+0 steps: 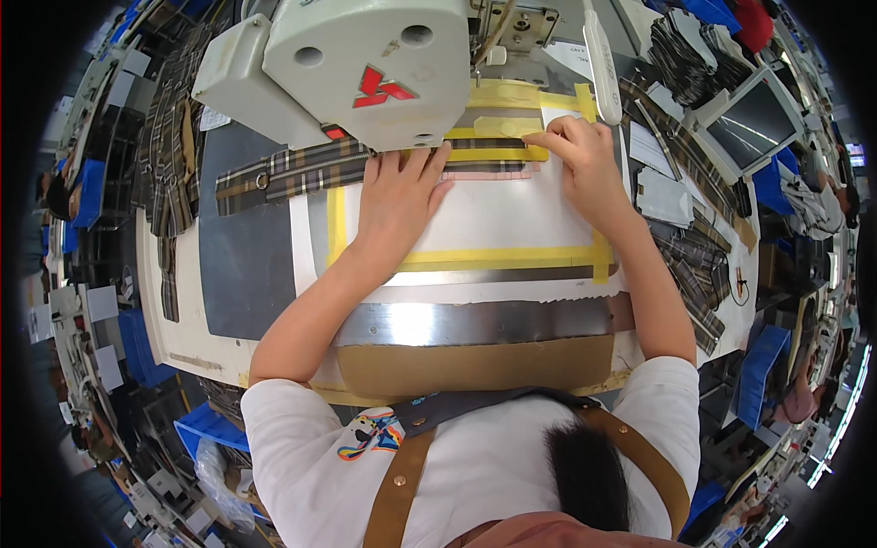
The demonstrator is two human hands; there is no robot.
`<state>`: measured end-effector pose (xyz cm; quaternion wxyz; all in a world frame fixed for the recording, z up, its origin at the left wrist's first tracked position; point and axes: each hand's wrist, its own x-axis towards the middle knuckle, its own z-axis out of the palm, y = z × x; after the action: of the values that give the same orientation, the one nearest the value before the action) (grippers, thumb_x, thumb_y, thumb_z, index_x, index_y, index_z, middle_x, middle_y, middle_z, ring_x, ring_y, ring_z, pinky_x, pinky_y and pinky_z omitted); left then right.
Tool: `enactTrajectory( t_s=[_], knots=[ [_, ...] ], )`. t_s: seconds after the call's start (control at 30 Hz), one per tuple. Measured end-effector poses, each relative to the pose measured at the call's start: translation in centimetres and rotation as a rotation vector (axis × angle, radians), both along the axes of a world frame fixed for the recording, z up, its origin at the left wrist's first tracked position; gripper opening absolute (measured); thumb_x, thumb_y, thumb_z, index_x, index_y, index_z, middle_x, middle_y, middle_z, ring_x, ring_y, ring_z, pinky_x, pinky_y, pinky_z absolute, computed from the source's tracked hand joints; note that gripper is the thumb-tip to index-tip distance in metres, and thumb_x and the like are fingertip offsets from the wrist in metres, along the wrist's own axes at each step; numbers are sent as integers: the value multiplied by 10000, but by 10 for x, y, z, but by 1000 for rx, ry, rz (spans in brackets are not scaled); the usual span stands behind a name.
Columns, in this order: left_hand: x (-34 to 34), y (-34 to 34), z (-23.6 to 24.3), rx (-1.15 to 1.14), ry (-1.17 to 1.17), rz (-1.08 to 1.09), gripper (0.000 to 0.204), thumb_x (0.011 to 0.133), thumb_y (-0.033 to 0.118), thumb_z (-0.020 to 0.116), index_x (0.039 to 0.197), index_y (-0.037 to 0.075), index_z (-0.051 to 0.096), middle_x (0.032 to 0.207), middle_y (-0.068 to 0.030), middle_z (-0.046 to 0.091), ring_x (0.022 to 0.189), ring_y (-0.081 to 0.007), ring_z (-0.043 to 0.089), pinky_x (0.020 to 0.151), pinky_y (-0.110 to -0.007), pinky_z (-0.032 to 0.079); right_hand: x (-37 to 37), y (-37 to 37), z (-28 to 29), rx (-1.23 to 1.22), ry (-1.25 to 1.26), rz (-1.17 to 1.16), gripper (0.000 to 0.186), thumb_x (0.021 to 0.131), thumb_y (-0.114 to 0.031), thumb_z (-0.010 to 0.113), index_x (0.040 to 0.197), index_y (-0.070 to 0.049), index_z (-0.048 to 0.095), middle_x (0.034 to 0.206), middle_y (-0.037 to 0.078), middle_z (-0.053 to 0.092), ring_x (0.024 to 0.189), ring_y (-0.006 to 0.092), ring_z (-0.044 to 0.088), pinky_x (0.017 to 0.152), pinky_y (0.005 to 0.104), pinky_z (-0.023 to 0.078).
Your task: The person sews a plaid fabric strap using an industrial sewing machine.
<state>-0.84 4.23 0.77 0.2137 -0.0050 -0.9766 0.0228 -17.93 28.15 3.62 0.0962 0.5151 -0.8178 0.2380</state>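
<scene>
My left hand (396,192) lies with fingers extended on a plaid fabric strip (299,170) with a metal ring, just under the grey sewing machine head (356,46). Its fingertips are partly hidden by the machine. The strip runs into a template with yellow tape bands (493,155) and a pink edge, on a white sheet (493,219) edged with yellow tape. At the template's right end my right hand (585,169) has thumb and forefinger closed at a yellow band; exactly what sits between them is too small to make out.
Plaid fabric pieces (169,137) lie at the left, more (685,283) at the right. A screen (749,123), dark stacked pieces (681,50) and a white handled tool (603,68) are at the upper right. Blue bins (763,374) flank the table; other workstations with people surround it.
</scene>
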Motion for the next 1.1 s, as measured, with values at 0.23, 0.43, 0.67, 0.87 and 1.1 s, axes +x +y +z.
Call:
enactTrajectory(
  t_s=[0.23,0.43,0.67,0.87,1.1],
  knots=[
    [1,0,0,13,4,-16,524,975,359,704,1460,179,620,1255,-28,625,1076,-283,551,958,-443,431,-3,2,-5,-17,-48,28,444,808,141,573,1096,-118,789,1002,42,600,1017,236,595,974,389,387],
    [2,-1,0,34,12,-23,521,977,352,704,1461,178,617,1250,-32,620,1078,-281,549,958,-442,428,16,3,4,25,-36,126,484,772,148,580,1111,-123,796,1019,47,600,1033,246,584,982,383,387],
    [1,-2,-1,20,6,-18,505,982,351,701,1450,178,624,1256,-29,616,1087,-281,545,956,-442,425,12,10,-4,78,117,153,416,786,71,641,1116,-132,796,1031,39,628,1048,243,598,1006,406,408],
    [0,-3,-2,31,15,-20,503,986,360,695,1451,180,626,1263,-26,619,1127,-282,546,982,-439,426,27,-14,-1,40,136,180,367,800,12,632,1108,-112,789,1060,39,650,1060,247,603,1021,424,429],
    [2,-2,-4,41,-22,-2,503,986,363,693,1450,181,627,1271,-23,620,1140,-277,544,994,-440,427,23,-17,-5,68,104,204,457,797,29,635,1173,-165,809,1080,49,631,1070,252,585,1012,397,422]
  ],
)
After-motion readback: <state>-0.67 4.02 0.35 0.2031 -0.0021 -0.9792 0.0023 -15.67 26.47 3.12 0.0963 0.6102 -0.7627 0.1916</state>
